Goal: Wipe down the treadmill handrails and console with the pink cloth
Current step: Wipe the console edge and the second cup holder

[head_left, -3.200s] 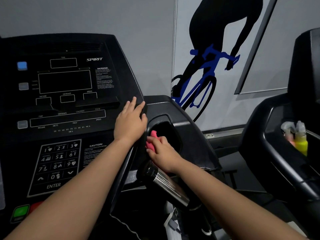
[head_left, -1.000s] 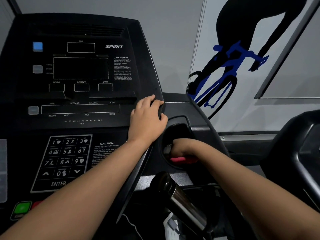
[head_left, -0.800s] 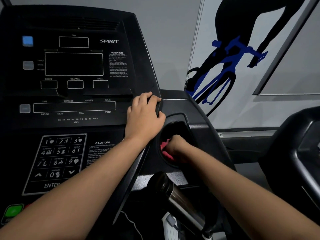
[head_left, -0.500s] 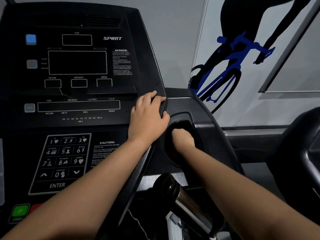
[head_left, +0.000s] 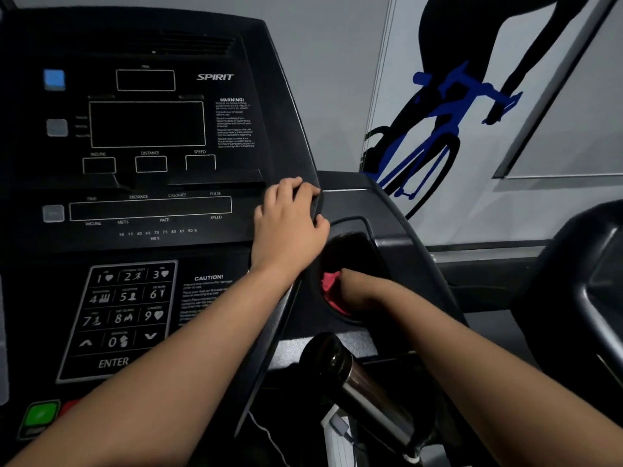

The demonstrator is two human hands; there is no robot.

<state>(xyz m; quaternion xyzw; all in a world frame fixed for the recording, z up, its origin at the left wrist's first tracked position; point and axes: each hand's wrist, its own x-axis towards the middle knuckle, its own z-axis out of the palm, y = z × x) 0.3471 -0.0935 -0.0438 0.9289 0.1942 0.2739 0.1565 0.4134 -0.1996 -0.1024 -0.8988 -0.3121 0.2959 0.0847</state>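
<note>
So the left hand (head_left: 290, 227) is sitting on the right edge of the black treadmill console (head_left: 145, 210), with the fingers curling over that edge and gripping it. The right hand (head_left: 357, 293) is reaching down into the round black cup-holder pocket (head_left: 359, 246) just right of the console. It's clutching the bunched-up pink cloth (head_left: 332, 291), which is poking out on the hand's left against the pocket's near-left wall. The fingertips are lost in the dark in there. A shiny metal handrail grip (head_left: 367, 389) is sticking out just below the pocket. 1 green button (head_left: 40, 414) is glowing at the console's bottom-left corner.
</note>
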